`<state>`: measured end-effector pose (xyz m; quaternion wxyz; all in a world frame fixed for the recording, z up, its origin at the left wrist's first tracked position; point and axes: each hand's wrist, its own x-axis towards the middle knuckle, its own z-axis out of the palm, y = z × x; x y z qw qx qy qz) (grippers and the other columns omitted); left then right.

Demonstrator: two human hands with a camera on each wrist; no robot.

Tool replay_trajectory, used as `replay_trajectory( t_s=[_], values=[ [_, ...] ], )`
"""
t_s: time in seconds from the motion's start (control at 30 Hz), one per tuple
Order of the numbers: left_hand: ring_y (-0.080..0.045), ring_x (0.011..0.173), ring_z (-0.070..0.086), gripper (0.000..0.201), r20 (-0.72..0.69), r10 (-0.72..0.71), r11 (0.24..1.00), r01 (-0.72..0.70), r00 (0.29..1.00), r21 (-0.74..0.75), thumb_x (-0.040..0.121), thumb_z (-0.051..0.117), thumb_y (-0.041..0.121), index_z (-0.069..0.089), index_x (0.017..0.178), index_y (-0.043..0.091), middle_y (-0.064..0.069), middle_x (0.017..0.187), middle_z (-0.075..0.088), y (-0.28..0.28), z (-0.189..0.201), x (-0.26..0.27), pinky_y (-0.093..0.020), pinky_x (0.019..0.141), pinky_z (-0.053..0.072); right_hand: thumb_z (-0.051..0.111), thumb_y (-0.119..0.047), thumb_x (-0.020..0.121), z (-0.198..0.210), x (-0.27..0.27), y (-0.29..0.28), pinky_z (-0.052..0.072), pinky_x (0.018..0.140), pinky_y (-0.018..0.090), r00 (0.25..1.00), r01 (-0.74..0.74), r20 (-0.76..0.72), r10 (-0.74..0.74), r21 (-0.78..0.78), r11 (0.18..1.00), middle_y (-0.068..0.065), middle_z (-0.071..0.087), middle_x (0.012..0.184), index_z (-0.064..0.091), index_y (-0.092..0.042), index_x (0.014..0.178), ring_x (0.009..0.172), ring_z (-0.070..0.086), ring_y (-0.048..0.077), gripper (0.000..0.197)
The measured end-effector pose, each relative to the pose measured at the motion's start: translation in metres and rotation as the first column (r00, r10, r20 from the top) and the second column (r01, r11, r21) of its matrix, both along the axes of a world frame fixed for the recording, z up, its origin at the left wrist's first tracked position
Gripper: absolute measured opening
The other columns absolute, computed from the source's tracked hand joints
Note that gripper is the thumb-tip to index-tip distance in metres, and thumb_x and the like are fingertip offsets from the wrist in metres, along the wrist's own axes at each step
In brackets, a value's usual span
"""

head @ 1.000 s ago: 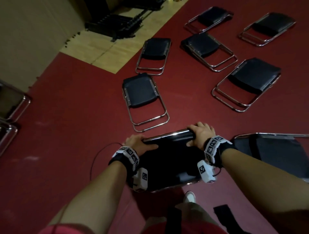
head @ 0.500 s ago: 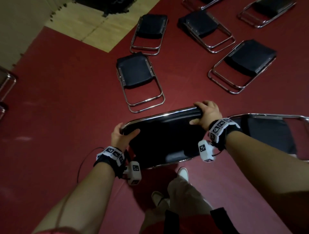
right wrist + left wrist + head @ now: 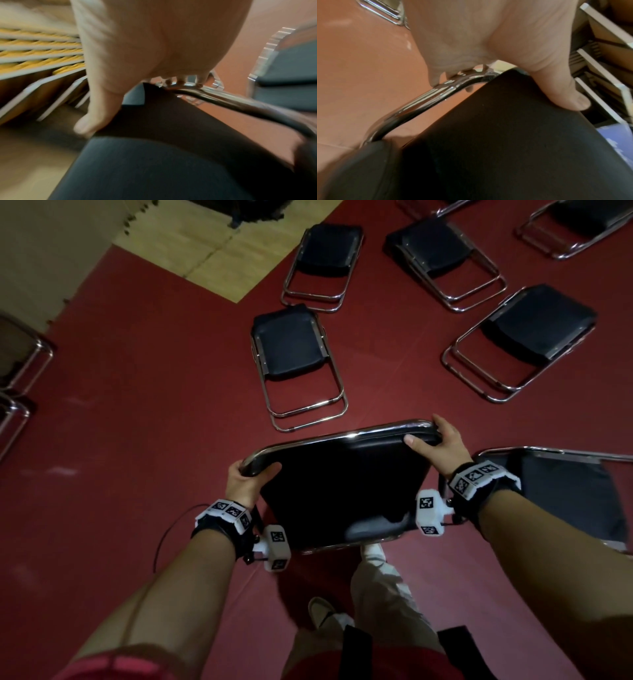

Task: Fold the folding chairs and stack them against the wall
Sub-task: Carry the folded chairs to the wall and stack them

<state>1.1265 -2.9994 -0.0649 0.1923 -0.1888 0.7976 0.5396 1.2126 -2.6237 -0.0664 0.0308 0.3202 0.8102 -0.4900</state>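
Note:
I hold a black folding chair (image 3: 342, 487) with a chrome frame in front of my body, its top rail away from me. My left hand (image 3: 248, 479) grips the rail's left corner, thumb on the black pad. My right hand (image 3: 440, 445) grips the right corner the same way. In the left wrist view my left hand (image 3: 488, 56) curls its fingers over the chrome tube (image 3: 426, 100), thumb on the black backrest (image 3: 513, 142). The right wrist view, blurred, shows my right hand (image 3: 145, 54) wrapped over the tube (image 3: 240, 104).
Several folded chairs lie flat on the red floor, the nearest (image 3: 294, 364) just beyond the held one, others at the back right (image 3: 524, 337). Another chair (image 3: 565, 494) lies right of my right arm. More chair frames (image 3: 20, 361) lean by the beige wall at left.
The chair has been lifted and tipped up toward me. My left hand slid from the top rail's middle to its left corner. My view has swung downward and I have stepped.

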Motion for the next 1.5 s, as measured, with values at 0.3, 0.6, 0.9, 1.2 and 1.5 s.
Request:
replay_trajectory(
  t_s=[0.3, 0.6, 0.9, 1.2, 1.5],
  values=[
    [-0.013, 0.094, 0.058, 0.058, -0.016, 0.096, 0.995, -0.097, 0.995, -0.023, 0.078, 0.085, 0.027, 0.052, 0.124, 0.013, 0.002, 0.105, 0.062, 0.023, -0.002, -0.047, -0.020, 0.080, 0.040, 0.084, -0.075, 0.045, -0.020, -0.049, 0.025, 0.044, 0.109, 0.038, 0.990, 0.141, 0.017, -0.140, -0.151, 0.978, 0.002, 0.052, 0.142, 0.049, -0.028, 0.137, 0.126, 0.054, 0.020, 0.109],
    [-0.008, 0.084, 0.063, 0.045, 0.004, 0.142, 0.990, -0.142, 0.990, -0.007, 0.079, 0.084, 0.027, 0.059, 0.112, 0.011, 0.005, 0.093, 0.066, 0.008, -0.013, -0.075, -0.012, 0.063, 0.043, 0.087, -0.025, 0.073, -0.017, -0.101, 0.009, 0.043, 0.076, 0.014, 0.988, 0.147, -0.017, -0.156, -0.260, 0.954, 0.003, 0.060, 0.125, 0.046, -0.015, 0.138, 0.107, 0.059, 0.015, 0.078],
    [-0.017, 0.091, 0.065, 0.064, 0.056, 0.248, 0.965, -0.251, 0.967, 0.072, 0.073, 0.088, 0.033, 0.056, 0.125, 0.014, -0.003, 0.107, 0.067, -0.062, -0.033, -0.110, -0.028, 0.075, 0.050, 0.088, -0.034, 0.070, 0.000, -0.154, -0.062, 0.043, 0.097, 0.025, 0.990, 0.132, -0.029, -0.137, -0.132, 0.982, 0.003, 0.058, 0.135, 0.046, -0.015, 0.145, 0.121, 0.056, 0.018, 0.088],
    [-0.028, 0.108, 0.065, 0.106, 0.120, 0.355, 0.922, -0.368, 0.927, 0.121, 0.043, 0.088, 0.068, 0.061, 0.129, 0.012, -0.007, 0.120, 0.068, -0.231, -0.060, -0.139, -0.038, 0.090, 0.053, 0.091, -0.041, 0.063, 0.016, -0.237, -0.233, 0.044, 0.098, 0.025, 0.999, -0.009, -0.035, 0.012, 0.085, 0.996, -0.004, 0.061, 0.118, 0.050, -0.015, 0.141, 0.110, 0.056, 0.010, 0.092],
    [-0.023, 0.100, 0.063, 0.064, 0.079, 0.536, 0.837, -0.541, 0.841, 0.081, 0.073, 0.088, 0.028, 0.060, 0.128, 0.011, -0.003, 0.110, 0.065, -0.382, -0.020, -0.134, -0.025, 0.073, 0.047, 0.087, -0.067, 0.038, 0.042, -0.292, -0.384, 0.050, 0.103, 0.038, 0.979, -0.192, -0.037, 0.198, 0.126, 0.973, 0.002, 0.070, 0.118, 0.062, -0.020, 0.128, 0.110, 0.065, 0.019, 0.104]
  ],
)
